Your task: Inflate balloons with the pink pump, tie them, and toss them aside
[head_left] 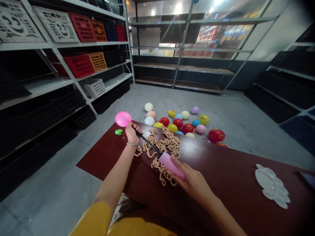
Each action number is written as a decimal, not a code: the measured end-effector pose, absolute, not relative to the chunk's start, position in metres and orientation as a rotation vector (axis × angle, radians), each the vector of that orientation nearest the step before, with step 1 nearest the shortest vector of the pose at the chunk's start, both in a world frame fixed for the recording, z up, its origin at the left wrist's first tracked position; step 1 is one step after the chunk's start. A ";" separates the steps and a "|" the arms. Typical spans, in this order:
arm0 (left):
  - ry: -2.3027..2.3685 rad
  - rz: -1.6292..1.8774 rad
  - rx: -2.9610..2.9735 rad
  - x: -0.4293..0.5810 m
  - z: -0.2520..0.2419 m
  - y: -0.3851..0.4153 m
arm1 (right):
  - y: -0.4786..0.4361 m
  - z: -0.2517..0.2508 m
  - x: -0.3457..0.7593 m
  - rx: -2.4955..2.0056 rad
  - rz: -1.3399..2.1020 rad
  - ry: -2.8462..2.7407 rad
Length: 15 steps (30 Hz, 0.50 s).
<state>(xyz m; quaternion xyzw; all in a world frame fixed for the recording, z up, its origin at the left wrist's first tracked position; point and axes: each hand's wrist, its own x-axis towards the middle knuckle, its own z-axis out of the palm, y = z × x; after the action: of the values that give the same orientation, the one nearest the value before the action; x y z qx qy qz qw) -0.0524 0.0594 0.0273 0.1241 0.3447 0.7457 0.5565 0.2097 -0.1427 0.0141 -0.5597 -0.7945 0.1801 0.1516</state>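
Observation:
A pink and black balloon pump point(169, 162) slants across the middle of the view, its black rod drawn out from the pink barrel. My right hand point(190, 177) is closed around the barrel. At the pump's far end my left hand point(132, 133) is closed on the black nozzle end, where the neck of a pink balloon point(123, 119) meets it; fingers hide the joint. The balloon is partly filled, beyond the table's far left edge. Under the pump lies a pile of tan, rope-like strands point(169, 142). A small green limp piece point(118, 132), perhaps an unfilled balloon, lies left of my left hand.
A dark red table point(221, 173) spans the front, with a white scalloped palette point(272, 185) at right. Several inflated balloons, among them a red balloon point(216, 135), lie on the floor behind it. Shelves point(118, 78) with crates stand left; a metal rack point(206, 69) stands at the back.

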 end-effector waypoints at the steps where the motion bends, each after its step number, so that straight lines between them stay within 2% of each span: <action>1: 0.790 1.767 0.279 -0.046 0.028 0.057 | -0.140 0.016 0.207 -1.640 0.495 -2.262; 9: 0.686 1.645 0.312 0.013 0.007 0.029 | -0.094 0.016 0.172 -1.730 0.390 -2.141; 15: 0.689 1.711 0.374 -0.001 0.005 0.033 | -0.099 0.010 0.175 -1.589 0.482 -2.230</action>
<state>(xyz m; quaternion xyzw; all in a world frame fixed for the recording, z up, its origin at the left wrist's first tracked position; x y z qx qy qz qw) -0.0013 0.0331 0.0054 0.1605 0.2959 0.7346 0.5891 0.1754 -0.0987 0.0104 -0.5621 -0.7891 0.1704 0.1799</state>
